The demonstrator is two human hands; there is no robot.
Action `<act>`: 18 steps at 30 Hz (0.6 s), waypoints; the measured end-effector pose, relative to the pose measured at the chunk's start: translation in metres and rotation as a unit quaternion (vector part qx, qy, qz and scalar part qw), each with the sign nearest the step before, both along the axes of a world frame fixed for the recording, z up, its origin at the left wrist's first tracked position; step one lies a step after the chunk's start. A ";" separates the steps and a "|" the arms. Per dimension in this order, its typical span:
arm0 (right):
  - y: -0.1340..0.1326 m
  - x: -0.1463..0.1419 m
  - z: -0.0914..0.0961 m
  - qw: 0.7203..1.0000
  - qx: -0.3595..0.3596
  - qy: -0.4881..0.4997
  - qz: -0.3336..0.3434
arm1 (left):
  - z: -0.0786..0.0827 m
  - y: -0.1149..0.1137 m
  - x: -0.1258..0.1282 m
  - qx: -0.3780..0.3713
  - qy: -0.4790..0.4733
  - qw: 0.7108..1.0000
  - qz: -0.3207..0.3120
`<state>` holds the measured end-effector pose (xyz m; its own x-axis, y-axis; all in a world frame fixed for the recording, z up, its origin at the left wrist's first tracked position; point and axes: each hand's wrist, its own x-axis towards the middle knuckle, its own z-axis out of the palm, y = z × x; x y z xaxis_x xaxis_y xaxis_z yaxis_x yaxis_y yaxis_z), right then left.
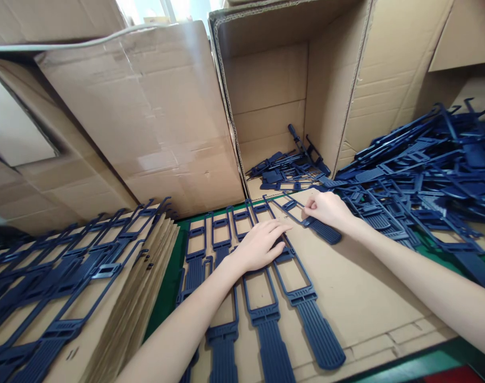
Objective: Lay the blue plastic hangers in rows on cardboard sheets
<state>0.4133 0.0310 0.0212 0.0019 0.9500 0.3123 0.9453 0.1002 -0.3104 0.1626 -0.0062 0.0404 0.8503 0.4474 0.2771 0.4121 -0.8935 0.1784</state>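
Observation:
Several dark blue plastic frame pieces with ribbed handles point(266, 298) lie side by side in a row on a flat cardboard sheet point(358, 287). My left hand point(260, 244) lies flat, fingers stretched out, pressing on the row's middle pieces. My right hand point(326, 209) is closed in a pinch on one more blue piece point(320, 227) that sits at an angle at the right end of the row.
A big loose heap of the same blue pieces point(426, 175) fills the right. An open carton point(266, 96) on its side holds a few more. At left, a stack of cardboard sheets point(118, 298) carries another laid-out layer. Green table surface point(168, 287) shows between.

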 end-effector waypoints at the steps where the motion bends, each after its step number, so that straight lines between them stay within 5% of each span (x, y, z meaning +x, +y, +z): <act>1: 0.000 0.003 0.002 1.000 0.010 0.024 -0.015 | 0.000 0.000 0.000 0.000 0.002 1.000 0.001; 5: 0.000 0.014 0.011 0.988 0.107 0.104 -0.036 | -0.001 0.001 0.000 -0.001 0.004 1.000 0.002; 10: -0.006 0.005 0.016 0.973 0.123 0.164 0.108 | -0.001 0.001 0.000 0.002 0.005 1.000 0.003; 13: -0.009 -0.006 0.013 0.973 0.102 0.106 0.177 | -0.001 0.000 0.000 0.008 0.009 1.000 0.006; 18: -0.004 -0.004 0.001 0.981 0.122 -0.011 0.150 | 0.000 0.000 0.000 0.008 0.015 1.000 0.006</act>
<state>0.4093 0.0273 0.0224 -0.2754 0.8040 0.5271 0.8680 0.4436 -0.2231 0.1630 -0.0064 0.0407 0.8530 0.4532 0.2590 0.4278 -0.8912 0.1506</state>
